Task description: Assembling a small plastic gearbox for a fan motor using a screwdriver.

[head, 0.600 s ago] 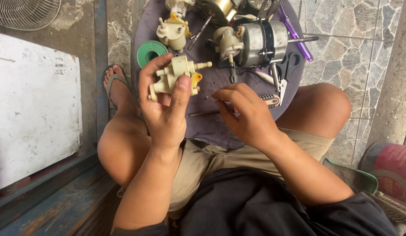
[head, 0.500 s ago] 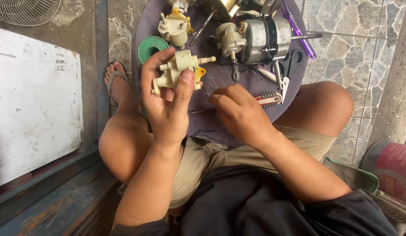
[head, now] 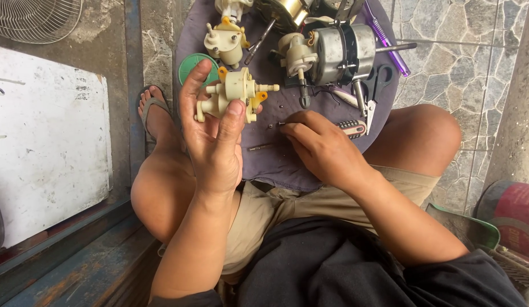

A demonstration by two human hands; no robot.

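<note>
My left hand [head: 210,133] holds up a cream plastic fan gearbox [head: 233,94] with orange tabs, thumb over its front and fingers behind it. My right hand [head: 321,148] rests lower on the purple cloth [head: 276,165], fingertips pinched at a small dark screw [head: 279,124]; whether the screw is lifted I cannot tell. A few more tiny screws lie beside it. A grey fan motor [head: 338,54] with its shaft lies further up the cloth, next to a second cream gearbox [head: 224,42].
Black-handled scissors [head: 375,91], a screwdriver handle [head: 352,128], a purple pen [head: 387,40] and a green round lid [head: 191,67] lie on the cloth. A white board [head: 45,136] and a fan grille [head: 34,20] sit at the left. A red bucket [head: 512,219] stands right.
My right hand has slid up and left across the cloth toward the small screws. My left hand has kept the gearbox raised, turning it slightly.
</note>
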